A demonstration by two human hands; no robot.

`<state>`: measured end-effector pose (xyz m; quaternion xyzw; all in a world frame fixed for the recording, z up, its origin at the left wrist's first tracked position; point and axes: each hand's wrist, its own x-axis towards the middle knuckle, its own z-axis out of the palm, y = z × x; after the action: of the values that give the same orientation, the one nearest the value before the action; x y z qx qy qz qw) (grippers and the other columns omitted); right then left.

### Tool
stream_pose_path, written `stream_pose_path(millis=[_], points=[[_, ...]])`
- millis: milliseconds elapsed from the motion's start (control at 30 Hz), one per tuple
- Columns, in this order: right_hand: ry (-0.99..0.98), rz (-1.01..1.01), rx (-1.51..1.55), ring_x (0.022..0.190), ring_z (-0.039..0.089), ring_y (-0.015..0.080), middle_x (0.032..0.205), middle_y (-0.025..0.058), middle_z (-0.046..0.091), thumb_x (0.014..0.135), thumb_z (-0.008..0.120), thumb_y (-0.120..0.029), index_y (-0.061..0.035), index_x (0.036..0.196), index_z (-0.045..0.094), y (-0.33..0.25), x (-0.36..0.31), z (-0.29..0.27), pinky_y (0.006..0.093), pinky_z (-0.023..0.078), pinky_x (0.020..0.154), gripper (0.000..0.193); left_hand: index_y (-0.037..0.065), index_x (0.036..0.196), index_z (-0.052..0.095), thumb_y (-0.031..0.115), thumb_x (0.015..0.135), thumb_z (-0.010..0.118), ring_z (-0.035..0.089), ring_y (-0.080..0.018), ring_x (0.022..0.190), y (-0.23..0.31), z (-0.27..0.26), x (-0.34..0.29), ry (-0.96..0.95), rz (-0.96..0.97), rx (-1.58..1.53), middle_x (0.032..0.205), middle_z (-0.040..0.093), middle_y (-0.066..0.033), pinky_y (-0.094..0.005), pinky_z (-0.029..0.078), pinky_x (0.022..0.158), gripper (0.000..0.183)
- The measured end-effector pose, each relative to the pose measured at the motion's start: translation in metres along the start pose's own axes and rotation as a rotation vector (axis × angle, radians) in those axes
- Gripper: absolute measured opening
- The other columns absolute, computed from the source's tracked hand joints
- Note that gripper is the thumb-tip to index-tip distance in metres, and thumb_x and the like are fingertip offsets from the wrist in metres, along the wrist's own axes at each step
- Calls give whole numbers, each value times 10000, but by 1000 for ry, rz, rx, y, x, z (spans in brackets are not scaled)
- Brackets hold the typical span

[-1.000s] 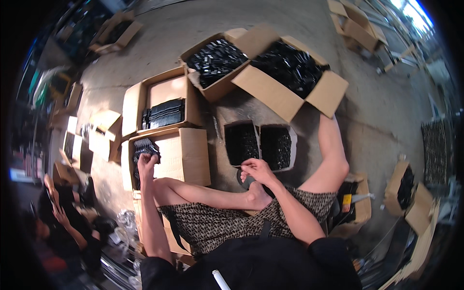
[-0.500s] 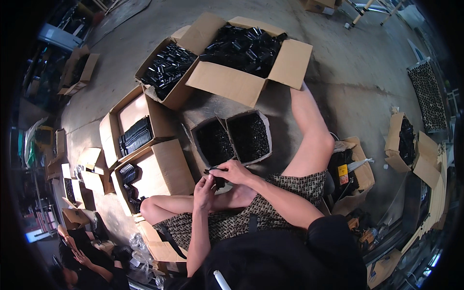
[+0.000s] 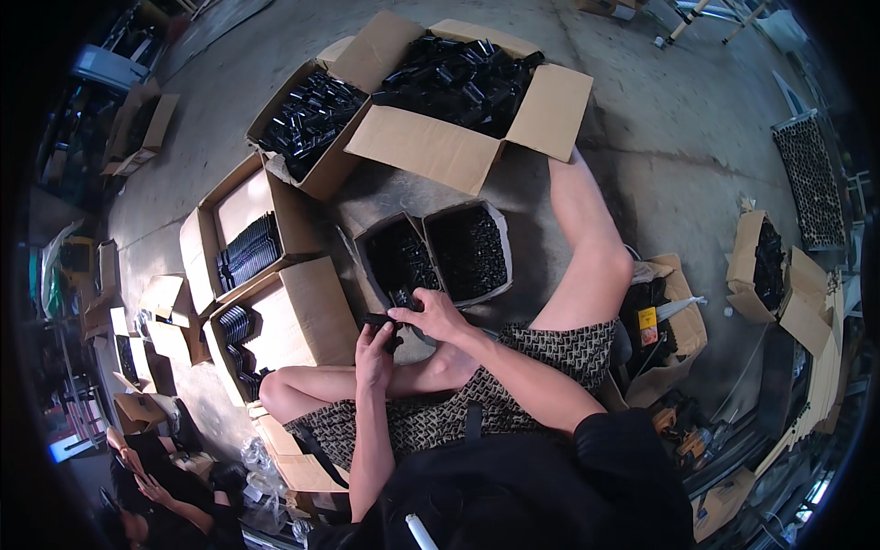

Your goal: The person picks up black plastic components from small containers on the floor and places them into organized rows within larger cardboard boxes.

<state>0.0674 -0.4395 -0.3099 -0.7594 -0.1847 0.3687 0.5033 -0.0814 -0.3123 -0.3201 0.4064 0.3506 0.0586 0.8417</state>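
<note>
My left hand (image 3: 373, 356) has its fingers closed around a small black plastic part (image 3: 375, 320), held upright in front of my folded leg. My right hand (image 3: 434, 317) meets it from the right, thumb against the part. Another dark piece (image 3: 401, 298) shows at the right hand's curled fingers; whether it is a separate part I cannot tell. Just beyond the hands are two small open boxes side by side, the left box (image 3: 364, 263) and the right box (image 3: 507, 240), both filled with small black pieces.
Farther out, a large open carton (image 3: 423, 147) and a narrower carton (image 3: 332, 171) hold heaps of glossy black parts. On the left, two cartons (image 3: 246, 195) (image 3: 318, 301) contain stacked black parts. A carton with a yellow-labelled item (image 3: 648, 321) stands right of my knee. Another person (image 3: 156, 486) sits at lower left.
Both hands have moved slightly left and up, nearer the left small box. The right hand has turned, and a dark piece now shows above its fingers. The whole view has shifted a little.
</note>
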Motion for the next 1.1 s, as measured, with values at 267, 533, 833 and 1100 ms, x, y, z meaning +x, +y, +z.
stream_pose_path(millis=[267, 533, 833, 1100], points=[[-39, -219, -28, 703, 674, 216, 860, 125, 704, 928, 646, -152, 8, 990, 648, 15, 3, 5, 360, 547, 645, 171, -6, 1223, 606, 123, 991, 611, 663, -141, 973, 12, 14, -4, 109, 39, 246, 1074, 707, -76, -253, 479, 823, 266], [-111, -639, -502, 928, 637, 323, 998, 127, 628, 838, 610, -10, -55, 1043, 701, 15, -7, 7, 420, 534, 859, 229, 38, 1097, 702, 250, 973, 692, 657, -71, 778, 30, 0, -1, -8, -79, 347, 907, 724, -16, -208, 449, 675, 246], [-328, -444, -268, 906, 687, 345, 978, 165, 717, 822, 746, -217, -20, 1052, 732, -14, 31, -34, 425, 547, 827, 303, -22, 1066, 717, 197, 884, 773, 669, -111, 810, 29, -18, 2, -10, -72, 519, 931, 743, -59, -267, 512, 741, 290], [-191, -378, -1294, 943, 727, 293, 1005, 169, 727, 873, 621, -109, -49, 960, 771, 48, 121, 19, 405, 580, 778, 183, -11, 1073, 716, 115, 833, 810, 657, -81, 835, 43, -6, -11, 25, 5, 590, 924, 748, -51, -251, 506, 747, 287]])
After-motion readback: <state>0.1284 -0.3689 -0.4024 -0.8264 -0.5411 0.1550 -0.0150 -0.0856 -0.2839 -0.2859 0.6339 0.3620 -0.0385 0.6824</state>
